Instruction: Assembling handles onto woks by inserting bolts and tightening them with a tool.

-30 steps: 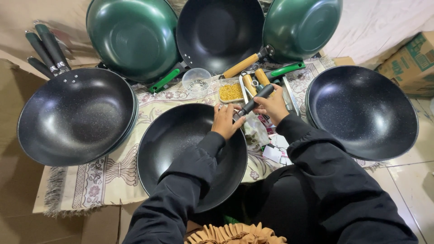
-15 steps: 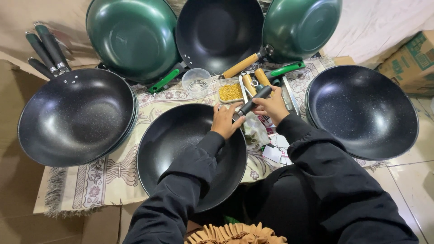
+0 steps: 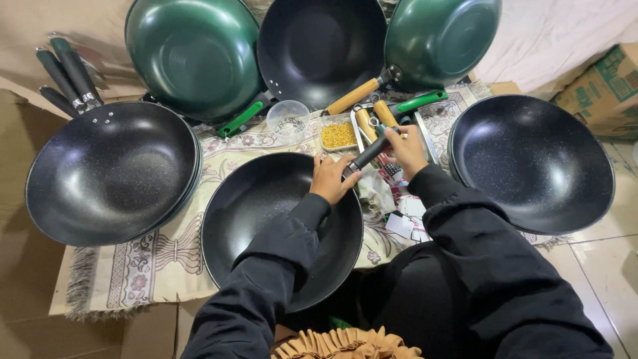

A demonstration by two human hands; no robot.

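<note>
We see big black pans: one at the left (image 3: pixel 113 169), one at the right (image 3: pixel 535 159), and the black pan (image 3: pixel 266 219) in the middle on the patterned cloth (image 3: pixel 159 256). Our left hand (image 3: pixel 332 178) is closed on this pan's rim where the dark handle (image 3: pixel 369 152) joins, likely to keep it from sliding. Our right hand (image 3: pixel 405 149) is wrapped around the handle's far end. Behind sit a small tray of yellow bits (image 3: pixel 337 134) and a clear cup (image 3: pixel 288 119). Nothing has moved since the earlier pictures; both hands stay put.
</note>
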